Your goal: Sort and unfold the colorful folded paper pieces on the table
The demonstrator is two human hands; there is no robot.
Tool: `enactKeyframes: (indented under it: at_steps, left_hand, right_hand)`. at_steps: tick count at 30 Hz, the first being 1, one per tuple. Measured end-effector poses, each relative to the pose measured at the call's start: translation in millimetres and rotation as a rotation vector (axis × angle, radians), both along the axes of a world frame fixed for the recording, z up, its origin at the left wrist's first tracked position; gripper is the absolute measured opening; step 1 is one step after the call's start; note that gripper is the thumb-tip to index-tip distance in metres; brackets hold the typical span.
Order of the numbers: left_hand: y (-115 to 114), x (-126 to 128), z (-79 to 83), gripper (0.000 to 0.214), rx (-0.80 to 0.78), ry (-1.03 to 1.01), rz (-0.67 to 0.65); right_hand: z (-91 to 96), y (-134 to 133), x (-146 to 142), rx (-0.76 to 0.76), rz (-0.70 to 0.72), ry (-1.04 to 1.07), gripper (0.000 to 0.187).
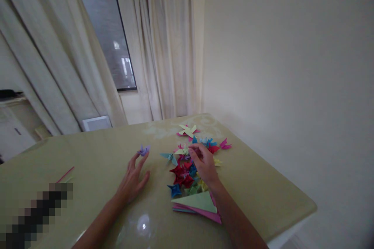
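Note:
My left hand (133,179) is over the table with fingers spread; its index and middle fingertips touch a purple origami crane (143,150), while the thumb stays apart. At the pile of folded paper, my right hand (204,161) pinches a pale green origami crane (182,151) between thumb and index finger. Around it lie red paper figures (182,175), a blue paper star (175,190) and a light blue crane (169,157). A stack of folded paper triangles (194,203) rests beside my right forearm. The right palm hides part of the pile.
The glossy table (254,186) runs along the wall (286,78) on the right. Pale green and pink folded pieces (187,130) lie at its far end, a pink figure (225,144) at the right. A thin pink stick (65,174) lies left, near a pixelated dark area. Curtains (163,46) hang behind.

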State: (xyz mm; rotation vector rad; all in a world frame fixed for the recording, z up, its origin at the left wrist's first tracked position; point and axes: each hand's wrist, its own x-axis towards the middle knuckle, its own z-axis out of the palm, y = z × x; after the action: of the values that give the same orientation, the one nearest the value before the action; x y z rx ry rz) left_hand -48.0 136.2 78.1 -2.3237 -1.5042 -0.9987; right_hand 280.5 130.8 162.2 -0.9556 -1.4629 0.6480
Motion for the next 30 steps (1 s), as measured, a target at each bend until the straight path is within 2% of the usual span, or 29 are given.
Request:
enactKeyframes:
  at_steps: [2,4,6,8,11,15,19,22,24,27,28,30]
  left_hand:
    - [-27.6,23.3,7.9,0.068,0.062,-0.044,-0.058]
    - [-51.3,45.8,14.7,0.069,0.096,-0.055,-0.139]
    - [-68.1,65.2,19.2,0.070,0.106,0.012,-0.292]
    - [-76.5,79.1,21.0,0.070,0.116,0.077,-0.391]
    - [-76.9,87.6,18.9,0.072,0.128,0.105,-0.411]
    - [-72.4,84.3,13.8,0.075,0.120,0.118,-0.356]
    - [-71.5,82.3,14.5,0.073,0.110,0.136,-0.324]
    - [-69.4,83.8,16.3,0.073,0.094,0.121,-0.328]
    - [-66.5,84.7,16.1,0.073,0.065,0.091,-0.333]
    - [-61.1,84.8,13.3,0.072,-0.009,0.045,-0.299]
    - [-59.4,84.5,12.2,0.072,-0.030,0.038,-0.288]
    - [-56.9,83.7,10.9,0.071,-0.059,0.034,-0.283]
  right_hand:
    - [-0.4,-5.0,-4.5,-0.043,0.210,-0.075,0.030]
    - [-2.9,-10.5,-10.3,-0.099,0.420,-0.148,0.044]
    - [-6.0,-15.0,-15.8,-0.126,0.571,-0.173,0.056]
    - [-7.9,-17.4,-19.2,-0.125,0.667,-0.157,0.054]
    - [-6.9,-18.0,-19.3,-0.146,0.706,-0.137,0.048]
    - [-5.1,-17.0,-16.2,-0.145,0.565,-0.177,0.045]
    - [-10.7,-14.4,-17.6,-0.112,0.487,-0.265,0.027]
    - [-15.6,-6.5,-16.4,-0.088,0.406,-0.302,0.020]
    - [-17.1,3.6,-9.2,-0.086,0.224,-0.282,0.021]
    - [-18.1,24.2,13.7,-0.090,-0.169,-0.195,0.029]
    - [-18.9,31.4,22.9,-0.100,-0.251,-0.169,0.030]
    - [-22.0,44.7,39.2,-0.129,-0.311,-0.147,0.031]
